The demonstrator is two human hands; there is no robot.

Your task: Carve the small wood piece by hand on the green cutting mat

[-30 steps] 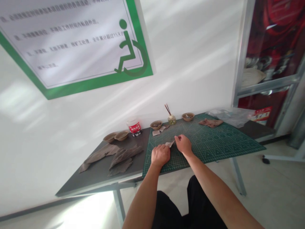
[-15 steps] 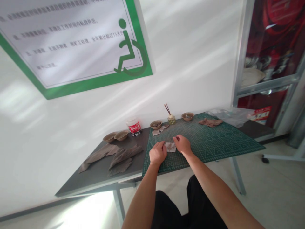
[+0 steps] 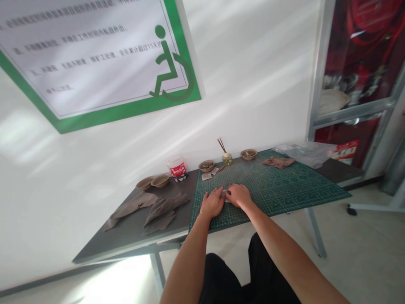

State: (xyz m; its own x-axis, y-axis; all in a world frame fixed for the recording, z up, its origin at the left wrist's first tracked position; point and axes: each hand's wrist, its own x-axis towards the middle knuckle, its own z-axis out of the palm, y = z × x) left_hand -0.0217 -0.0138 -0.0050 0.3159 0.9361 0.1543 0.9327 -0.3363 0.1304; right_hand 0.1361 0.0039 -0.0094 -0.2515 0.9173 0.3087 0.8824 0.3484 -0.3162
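Note:
A small whitish piece, paper or cloth (image 3: 225, 200), lies on the green cutting mat (image 3: 278, 190), mostly covered by my hands. My left hand (image 3: 213, 202) rests over its left side, fingers stretched out and lying rather flat. From the right, my right hand (image 3: 239, 195) meets it with curled fingers pinched together at the piece. Something small and dark shows at those fingertips, too small to name. Behind my hands, small pale squares (image 3: 206, 177) lie beside a bowl (image 3: 206, 166) with small dark items in it.
A second bowl (image 3: 249, 154), a reed diffuser (image 3: 227, 158) and a red-labelled jar (image 3: 178, 169) stand along the wall. Two bowls (image 3: 160, 180) and crumpled grey-brown cloths (image 3: 163, 211) are at the left. A brown cloth (image 3: 279, 162) and clear plastic bag (image 3: 311, 154) lie at the right.
Both hands have come closer together over the whitish piece and now hide most of it. My left fingers have stretched out; my right hand has shifted slightly left onto it.

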